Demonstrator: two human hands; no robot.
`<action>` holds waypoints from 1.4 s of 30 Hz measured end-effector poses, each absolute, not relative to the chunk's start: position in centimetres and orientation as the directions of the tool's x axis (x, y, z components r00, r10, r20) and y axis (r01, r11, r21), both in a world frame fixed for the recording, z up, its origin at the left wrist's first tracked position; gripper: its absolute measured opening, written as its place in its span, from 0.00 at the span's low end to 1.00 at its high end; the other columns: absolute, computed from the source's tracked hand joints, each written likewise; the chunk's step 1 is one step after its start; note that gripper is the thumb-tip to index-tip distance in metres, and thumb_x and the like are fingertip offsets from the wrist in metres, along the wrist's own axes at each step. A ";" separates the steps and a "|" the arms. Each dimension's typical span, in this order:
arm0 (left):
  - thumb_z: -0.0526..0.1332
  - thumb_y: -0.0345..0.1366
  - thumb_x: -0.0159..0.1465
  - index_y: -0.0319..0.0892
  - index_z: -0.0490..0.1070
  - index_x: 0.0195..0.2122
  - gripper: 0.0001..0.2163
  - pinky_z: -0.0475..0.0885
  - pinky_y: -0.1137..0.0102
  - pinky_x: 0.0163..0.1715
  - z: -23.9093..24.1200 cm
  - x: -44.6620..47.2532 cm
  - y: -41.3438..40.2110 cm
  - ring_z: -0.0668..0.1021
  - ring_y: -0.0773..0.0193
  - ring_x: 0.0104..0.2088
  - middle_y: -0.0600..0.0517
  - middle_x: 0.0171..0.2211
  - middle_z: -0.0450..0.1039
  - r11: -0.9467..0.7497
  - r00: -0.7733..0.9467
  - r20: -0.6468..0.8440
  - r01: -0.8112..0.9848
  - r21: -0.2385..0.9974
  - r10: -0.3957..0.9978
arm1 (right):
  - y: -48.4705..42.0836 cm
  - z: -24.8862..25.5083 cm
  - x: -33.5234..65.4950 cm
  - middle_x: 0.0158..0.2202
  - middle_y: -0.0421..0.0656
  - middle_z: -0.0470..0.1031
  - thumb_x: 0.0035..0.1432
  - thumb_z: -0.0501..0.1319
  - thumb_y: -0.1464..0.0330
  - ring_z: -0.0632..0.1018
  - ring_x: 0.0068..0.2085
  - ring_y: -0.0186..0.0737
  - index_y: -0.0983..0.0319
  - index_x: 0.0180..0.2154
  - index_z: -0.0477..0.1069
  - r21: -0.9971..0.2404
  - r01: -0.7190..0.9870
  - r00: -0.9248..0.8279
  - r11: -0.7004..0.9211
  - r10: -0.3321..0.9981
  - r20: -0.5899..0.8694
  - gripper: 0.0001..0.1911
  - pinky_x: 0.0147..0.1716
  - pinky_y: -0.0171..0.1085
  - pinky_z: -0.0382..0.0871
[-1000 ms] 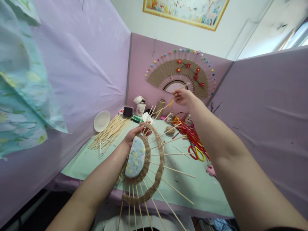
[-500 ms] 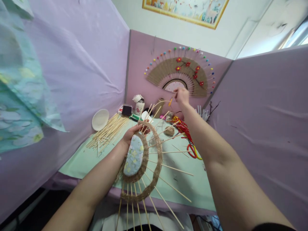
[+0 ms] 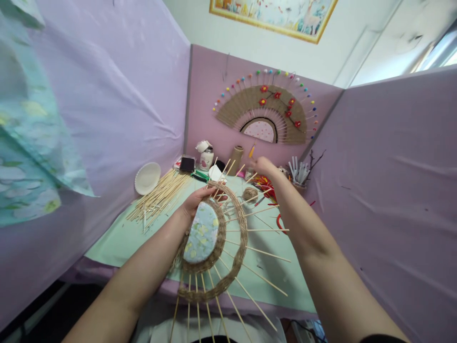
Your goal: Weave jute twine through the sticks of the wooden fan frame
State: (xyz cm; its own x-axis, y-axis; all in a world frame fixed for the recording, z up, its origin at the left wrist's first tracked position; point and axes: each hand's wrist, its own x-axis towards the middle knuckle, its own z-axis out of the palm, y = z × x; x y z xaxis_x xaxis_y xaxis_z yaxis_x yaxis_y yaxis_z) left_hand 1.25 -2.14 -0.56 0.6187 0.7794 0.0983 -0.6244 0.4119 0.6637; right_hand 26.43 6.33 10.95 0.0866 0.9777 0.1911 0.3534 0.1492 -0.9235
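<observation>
My left hand (image 3: 200,197) grips the upper end of a half-round woven fan frame, its fingers partly behind the weave. A pale blue floral panel (image 3: 203,232) fills the centre, edged with brown twine weaving. A second twine band (image 3: 243,233) curves farther out, and thin bamboo sticks (image 3: 267,230) radiate through both. Beyond the upper sticks, my right hand (image 3: 263,166) is raised near the back wall, its fingers blurred and drawn together. It appears to pinch the twine strand, which is hard to see now. An orange-handled tool (image 3: 252,150) hangs just above that hand.
Bamboo sticks (image 3: 160,195) lie in a pile at left beside a white plate (image 3: 147,178). Along the back stand a jar (image 3: 206,158) and a twine spool (image 3: 235,160). A twine ball (image 3: 250,194) and red-handled scissors (image 3: 281,224) lie right. A finished fan (image 3: 264,107) hangs on the wall.
My right hand has come down from in front of the hanging fan, uncovering its spotted centre. The fan frame in my left hand has shifted slightly right.
</observation>
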 end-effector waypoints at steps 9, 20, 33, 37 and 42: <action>0.61 0.27 0.61 0.37 0.72 0.47 0.12 0.77 0.65 0.34 -0.5 1.8 -2.7 0.83 0.55 0.36 0.45 0.38 0.79 0.381 0.607 0.098 -0.608 0.697 0.789 | 1.1 3.1 19.5 0.41 0.45 0.79 0.51 0.67 0.56 0.78 0.39 0.39 0.60 0.42 0.77 -0.990 -0.060 -0.512 0.128 0.847 0.140 0.19 0.38 0.36 0.72; 0.61 0.26 0.61 0.35 0.74 0.44 0.10 0.77 0.67 0.32 -0.5 1.9 -2.6 0.82 0.55 0.36 0.43 0.37 0.80 0.413 0.645 0.097 -0.589 0.695 0.758 | 1.6 2.2 23.7 0.18 0.32 0.60 0.45 0.71 0.62 0.61 0.20 0.27 0.60 0.24 0.67 -0.962 -0.240 -0.296 0.131 0.934 0.201 0.15 0.26 0.31 0.63; 0.63 0.27 0.60 0.37 0.74 0.45 0.11 0.77 0.67 0.33 -0.2 2.5 -3.0 0.83 0.57 0.34 0.44 0.38 0.80 0.494 0.692 0.067 -0.576 0.652 0.719 | 5.2 8.4 21.9 0.22 0.33 0.64 0.45 0.71 0.61 0.64 0.22 0.26 0.60 0.29 0.69 -0.951 -0.183 -0.304 0.249 0.906 0.295 0.14 0.23 0.28 0.60; 0.64 0.27 0.60 0.37 0.73 0.43 0.10 0.77 0.67 0.33 -0.1 2.4 -3.1 0.83 0.57 0.34 0.45 0.36 0.79 0.485 0.694 0.094 -0.587 0.648 0.714 | 6.4 6.0 19.9 0.19 0.32 0.64 0.43 0.72 0.60 0.64 0.20 0.26 0.61 0.28 0.69 -0.972 -0.134 -0.313 0.191 0.923 0.224 0.17 0.21 0.29 0.59; 0.63 0.28 0.60 0.37 0.72 0.42 0.09 0.76 0.67 0.32 -0.1 2.3 -3.2 0.82 0.57 0.33 0.45 0.35 0.79 0.468 0.685 0.108 -0.595 0.654 0.721 | 6.3 2.4 17.0 0.17 0.34 0.65 0.44 0.71 0.59 0.64 0.18 0.28 0.61 0.25 0.69 -0.989 0.095 -0.334 0.117 0.939 0.079 0.15 0.18 0.30 0.56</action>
